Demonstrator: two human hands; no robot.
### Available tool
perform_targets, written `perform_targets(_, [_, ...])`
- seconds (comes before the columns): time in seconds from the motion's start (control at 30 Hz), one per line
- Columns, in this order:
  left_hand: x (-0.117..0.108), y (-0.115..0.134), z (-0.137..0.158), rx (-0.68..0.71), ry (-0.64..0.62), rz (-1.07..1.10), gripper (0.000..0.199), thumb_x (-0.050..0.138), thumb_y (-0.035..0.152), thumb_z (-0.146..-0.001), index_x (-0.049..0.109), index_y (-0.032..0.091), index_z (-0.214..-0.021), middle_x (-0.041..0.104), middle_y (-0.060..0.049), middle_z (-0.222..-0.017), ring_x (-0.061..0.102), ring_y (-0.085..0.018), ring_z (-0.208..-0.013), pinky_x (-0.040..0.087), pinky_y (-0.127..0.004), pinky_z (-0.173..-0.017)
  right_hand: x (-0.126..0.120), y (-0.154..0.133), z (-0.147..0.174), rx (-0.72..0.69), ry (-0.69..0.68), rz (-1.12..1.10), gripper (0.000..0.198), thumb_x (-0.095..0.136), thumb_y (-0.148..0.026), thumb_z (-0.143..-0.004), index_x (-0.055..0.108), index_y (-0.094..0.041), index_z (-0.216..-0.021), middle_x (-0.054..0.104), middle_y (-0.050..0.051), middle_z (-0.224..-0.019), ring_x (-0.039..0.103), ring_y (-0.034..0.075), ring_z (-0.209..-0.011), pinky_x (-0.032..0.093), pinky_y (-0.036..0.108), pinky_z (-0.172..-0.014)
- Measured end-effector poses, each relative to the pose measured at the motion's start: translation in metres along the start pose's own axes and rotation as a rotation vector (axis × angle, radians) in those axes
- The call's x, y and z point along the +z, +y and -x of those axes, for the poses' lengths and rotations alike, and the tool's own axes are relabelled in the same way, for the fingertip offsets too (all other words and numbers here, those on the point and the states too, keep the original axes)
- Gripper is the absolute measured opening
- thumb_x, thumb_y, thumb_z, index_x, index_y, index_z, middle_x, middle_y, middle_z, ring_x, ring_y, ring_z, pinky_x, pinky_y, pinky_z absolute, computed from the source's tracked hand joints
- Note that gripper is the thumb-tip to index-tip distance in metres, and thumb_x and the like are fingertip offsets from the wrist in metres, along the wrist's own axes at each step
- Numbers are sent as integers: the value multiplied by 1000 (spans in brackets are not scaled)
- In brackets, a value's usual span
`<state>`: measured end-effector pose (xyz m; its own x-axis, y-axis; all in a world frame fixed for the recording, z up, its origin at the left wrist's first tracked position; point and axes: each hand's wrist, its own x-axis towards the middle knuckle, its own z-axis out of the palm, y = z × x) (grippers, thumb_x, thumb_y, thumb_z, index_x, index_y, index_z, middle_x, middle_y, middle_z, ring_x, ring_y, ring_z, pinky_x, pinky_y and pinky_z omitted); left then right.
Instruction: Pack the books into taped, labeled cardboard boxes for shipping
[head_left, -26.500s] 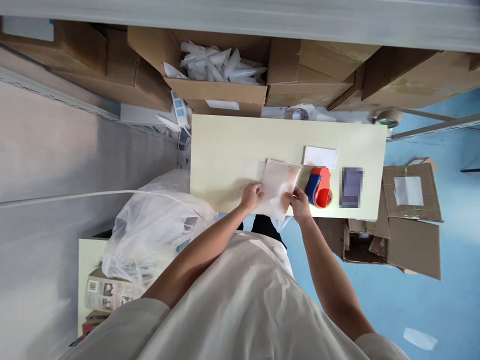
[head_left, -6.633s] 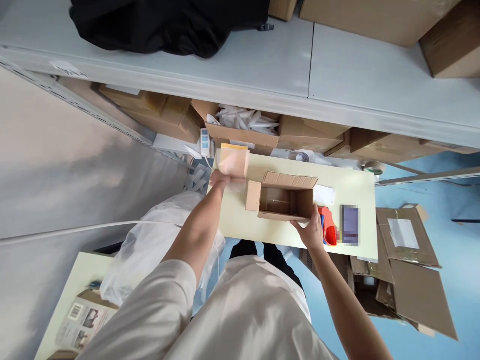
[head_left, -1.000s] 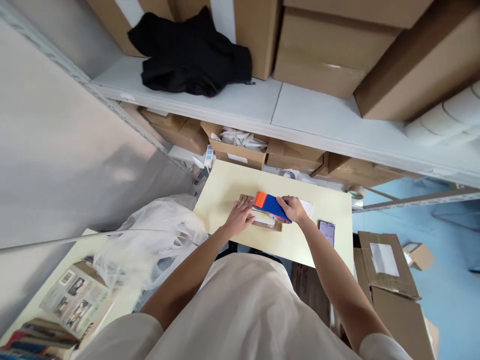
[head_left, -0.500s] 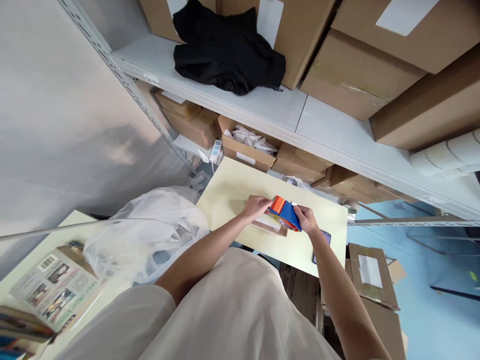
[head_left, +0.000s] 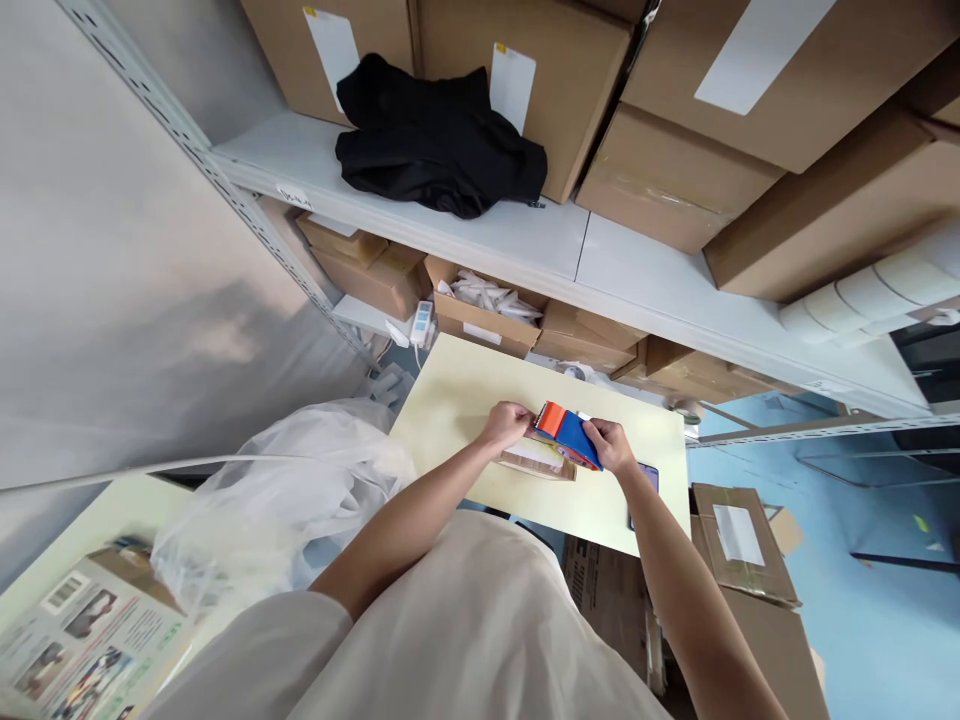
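My right hand (head_left: 609, 444) is wrapped around the back end of a blue and orange tape dispenser (head_left: 574, 438), held over a small cardboard box (head_left: 538, 458). The dispenser's orange front and toothed cutter point left. Just off that cutter, my left hand (head_left: 507, 424) is closed in a pinch; what is between its fingertips is too small to make out. The box lies on a pale yellow table (head_left: 457, 390), partly covered by the dispenser and hands, with a light label on its top.
A phone (head_left: 649, 478) lies at the table's right side. Behind, a shelf (head_left: 660, 265) carries cardboard boxes (head_left: 682, 180) and a black garment (head_left: 442, 140). White plastic bags (head_left: 277, 500) bulge at the left. Stacked cartons (head_left: 742, 545) stand on the floor at right.
My left hand has drawn slightly away from the dispenser's cutter, leaving a small gap. The dispenser has shifted a little in my right hand's grip, and the camera view has tilted up slightly.
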<state>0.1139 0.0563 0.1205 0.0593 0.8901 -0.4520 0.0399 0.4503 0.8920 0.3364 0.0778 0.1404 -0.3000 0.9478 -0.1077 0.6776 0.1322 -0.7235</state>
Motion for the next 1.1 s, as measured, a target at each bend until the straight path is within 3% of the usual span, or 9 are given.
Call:
perform_targets(0.13, [-32,-3,3,42,48,36,14,59,23,-78,68,13,-74,71,-4,-69,66,-13,-61,53,-24,-63,-19,-13,3,-82,-44,127,48,40,-55,-85,38,-21,-53,36,-4,-49,32,10,-49,29,24,-50])
perform_targets(0.27, [-75,-17,5,16,125,18,19,62,30,-77,67,13,-72,71,-6,-71,65,-12,-60,54,-23,-62,-38,-8,14,-51,-55,238,46,41,-52,-85,41,-21,-52,38,-3,-47,33,10,-48,30,24,-50])
perform_targets(0.37, [-92,-34,4,-15,146,-21,20,62,32,-76,68,14,-72,71,-6,-71,65,-13,-59,54,-24,-61,-36,-4,16,-31,-96,337,46,39,-52,-86,46,-21,-53,45,-2,-49,38,11,-48,32,25,-52])
perform_targets(0.53, [-82,-67,-2,-37,199,-139,20,58,31,-78,67,16,-68,70,-5,-67,64,-14,-58,53,-25,-60,-15,-6,7,22,-114,535,45,38,-54,-85,54,-22,-57,56,3,-54,51,16,-54,33,26,-55])
perform_targets(0.63, [-66,-83,-6,-2,232,-233,18,55,28,-80,68,19,-71,72,-4,-74,66,-16,-70,52,-26,-69,-7,-6,4,54,-118,558,47,37,-55,-85,54,-22,-56,58,3,-54,55,17,-56,32,26,-55])
perform_targets(0.77, [-51,-96,-6,44,302,-343,20,53,28,-81,69,21,-91,72,-6,-96,64,-21,-95,48,-32,-85,-6,-4,5,53,-103,550,47,38,-56,-85,53,-22,-56,58,3,-54,55,17,-55,32,26,-55])
perform_targets(0.87, [-51,-104,-7,14,352,-441,43,58,37,-78,60,18,-116,68,-11,-108,61,-27,-103,48,-37,-85,-6,-1,7,42,-91,535,48,38,-55,-85,53,-22,-55,58,3,-53,54,16,-54,33,25,-55])
perform_targets(0.97, [-58,-106,-7,66,332,-561,57,51,39,-82,46,9,-131,60,-19,-119,62,-28,-102,50,-38,-83,-6,0,8,45,-92,520,47,38,-54,-86,55,-22,-56,59,4,-54,55,16,-55,33,25,-55])
perform_targets(1.1, [-60,-82,-7,299,238,-665,72,47,44,-84,27,8,-143,38,-20,-143,45,-27,-128,37,-37,-104,-7,-1,6,49,-112,520,45,40,-52,-86,60,-21,-60,63,4,-58,57,17,-58,34,26,-56])
